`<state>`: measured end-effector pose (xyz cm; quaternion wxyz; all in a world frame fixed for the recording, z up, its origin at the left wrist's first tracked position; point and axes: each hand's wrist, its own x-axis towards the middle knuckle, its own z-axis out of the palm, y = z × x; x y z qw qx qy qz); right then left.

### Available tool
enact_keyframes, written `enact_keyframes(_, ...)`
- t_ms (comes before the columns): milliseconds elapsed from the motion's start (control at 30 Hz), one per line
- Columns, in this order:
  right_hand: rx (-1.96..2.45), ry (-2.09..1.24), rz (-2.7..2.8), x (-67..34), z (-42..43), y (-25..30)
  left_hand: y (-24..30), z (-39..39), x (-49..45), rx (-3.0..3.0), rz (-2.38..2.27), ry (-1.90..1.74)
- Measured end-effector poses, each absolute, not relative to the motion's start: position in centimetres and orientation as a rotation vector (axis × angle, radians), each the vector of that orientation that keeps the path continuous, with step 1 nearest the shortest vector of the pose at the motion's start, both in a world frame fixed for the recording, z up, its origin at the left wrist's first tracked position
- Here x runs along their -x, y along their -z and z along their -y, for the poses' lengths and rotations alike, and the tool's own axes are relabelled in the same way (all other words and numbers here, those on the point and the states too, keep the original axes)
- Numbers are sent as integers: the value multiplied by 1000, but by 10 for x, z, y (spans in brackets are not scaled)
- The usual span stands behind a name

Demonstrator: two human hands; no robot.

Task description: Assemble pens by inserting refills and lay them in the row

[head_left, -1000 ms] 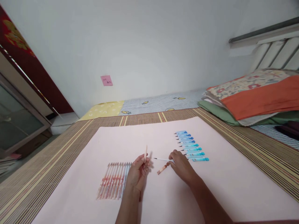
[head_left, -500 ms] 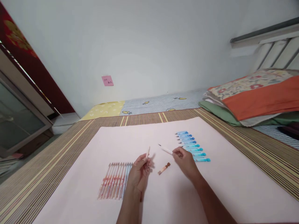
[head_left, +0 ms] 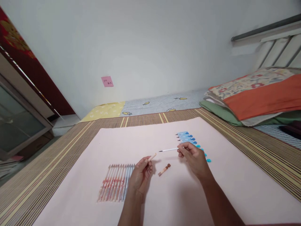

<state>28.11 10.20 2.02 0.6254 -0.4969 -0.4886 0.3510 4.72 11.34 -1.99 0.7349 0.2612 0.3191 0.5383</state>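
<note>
My left hand [head_left: 141, 174] is closed around a slim pale pen barrel [head_left: 152, 157] whose open end points up and right. My right hand [head_left: 194, 158] pinches a thin white refill [head_left: 168, 150] with its dark tip pointing left, toward the barrel. Between the hands a small brown and orange pen cap [head_left: 164, 169] lies on the pink sheet [head_left: 117, 141]. A row of several pink and blue pens [head_left: 116, 185] lies left of my left hand. Behind my right hand sits a row of several blue pens [head_left: 187, 137], partly hidden by it.
The pink sheet covers a striped mat [head_left: 58, 147] on a bed. Folded orange, floral and green bedding [head_left: 254, 97] is stacked at the right. A pink sticky note [head_left: 107, 81] is on the white wall. A glass-fronted cabinet [head_left: 16, 116] stands at the left.
My right hand lifted the white refill off the sheet and swung it level, tip pointing left. My left hand tilted the barrel from upright toward the right. The cap stayed put.
</note>
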Motion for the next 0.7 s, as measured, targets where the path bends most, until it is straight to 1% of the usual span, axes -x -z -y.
enact_keyframes(300, 1273, -677, 1345, -277, -88, -42, 22, -113, -47, -633, -696, -1147)
enact_keyframes(467, 1279, -696, 1435, -275, -84, -46, 25, -114, -47, -681, -734, -1148)
enact_keyframes(700, 1230, -762, 1380, -273, -86, -42, 9, -106, -53, -766, -779, -1112)
